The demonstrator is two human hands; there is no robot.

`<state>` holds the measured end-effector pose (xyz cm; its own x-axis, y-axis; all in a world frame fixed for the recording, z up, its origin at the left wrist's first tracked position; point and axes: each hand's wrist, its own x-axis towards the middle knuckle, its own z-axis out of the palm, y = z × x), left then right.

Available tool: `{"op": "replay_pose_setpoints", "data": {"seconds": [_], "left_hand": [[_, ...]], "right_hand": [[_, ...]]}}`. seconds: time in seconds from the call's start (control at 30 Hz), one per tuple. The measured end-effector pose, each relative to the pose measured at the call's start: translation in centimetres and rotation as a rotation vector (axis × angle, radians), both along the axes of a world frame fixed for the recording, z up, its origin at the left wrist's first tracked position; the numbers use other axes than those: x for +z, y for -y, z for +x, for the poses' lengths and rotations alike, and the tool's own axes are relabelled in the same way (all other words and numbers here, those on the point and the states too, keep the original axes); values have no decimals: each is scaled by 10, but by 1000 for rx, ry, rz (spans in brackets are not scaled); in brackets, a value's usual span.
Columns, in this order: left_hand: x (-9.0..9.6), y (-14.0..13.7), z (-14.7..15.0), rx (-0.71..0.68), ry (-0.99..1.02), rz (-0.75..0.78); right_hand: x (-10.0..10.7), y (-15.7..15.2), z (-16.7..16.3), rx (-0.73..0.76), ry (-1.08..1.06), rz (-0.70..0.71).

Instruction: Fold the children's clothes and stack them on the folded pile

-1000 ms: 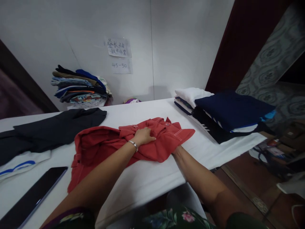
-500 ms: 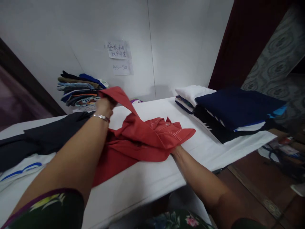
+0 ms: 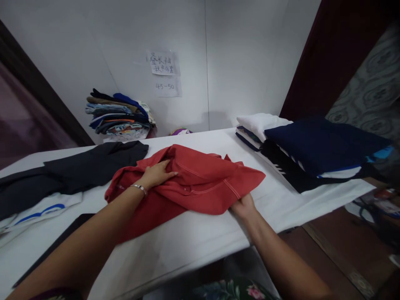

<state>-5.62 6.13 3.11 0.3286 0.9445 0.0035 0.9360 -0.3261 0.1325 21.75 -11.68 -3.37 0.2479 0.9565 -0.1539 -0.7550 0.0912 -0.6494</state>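
A red garment with white stitching (image 3: 203, 171), apparently a jacket or shirt, lies bunched on the white-covered table (image 3: 175, 250). Pressed onto its left part is my left hand (image 3: 158, 175), a silver bracelet at the wrist, the fingers stretched out and apart over the folds. At the near right edge of the cloth, my right hand (image 3: 243, 206) holds the fabric from below; its fingertips are hidden under the garment. The garment's right corner sticks out past that hand.
Dark clothes (image 3: 93, 166) and a white piece with blue trim (image 3: 46, 212) lie at the left. Behind them stands a stack of folded clothes (image 3: 120, 114). Folded navy (image 3: 325, 141) and white garments (image 3: 262, 123) are piled at the right. Paper signs (image 3: 165, 73) hang on the wall.
My left hand has let go of the raised flap and come down and right onto the garment, fingers spread. The flap now lies lower. My right hand stays at the near edge.
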Motion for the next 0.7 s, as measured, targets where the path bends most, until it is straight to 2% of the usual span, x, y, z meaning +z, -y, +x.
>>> {"op": "replay_pose_setpoints", "data": {"seconds": [0.1,0.17,0.27,0.33,0.4,0.47,0.53,0.63,0.7], "left_hand": [[-2,2,-5,16,-122,-27],[-5,3,-7,14,-147,-3],[-8,7,-2,-71,-124,192],[-7,9,7,-176,-104,335],[-3,10,21,-282,-87,415],[4,8,36,-370,-67,453],[13,5,52,-452,-52,453],[28,3,67,-561,-96,355],[36,12,70,-650,-140,307]], "right_hand": [[-13,39,21,3,-105,-100],[-17,64,38,-27,-82,-141],[-13,87,58,-135,95,-186],[-6,89,62,-229,236,-168],[2,85,58,-255,313,-131],[8,76,48,-175,320,-107],[11,68,34,-32,296,-103],[10,58,19,142,230,-120],[7,56,17,187,166,-130]]}}
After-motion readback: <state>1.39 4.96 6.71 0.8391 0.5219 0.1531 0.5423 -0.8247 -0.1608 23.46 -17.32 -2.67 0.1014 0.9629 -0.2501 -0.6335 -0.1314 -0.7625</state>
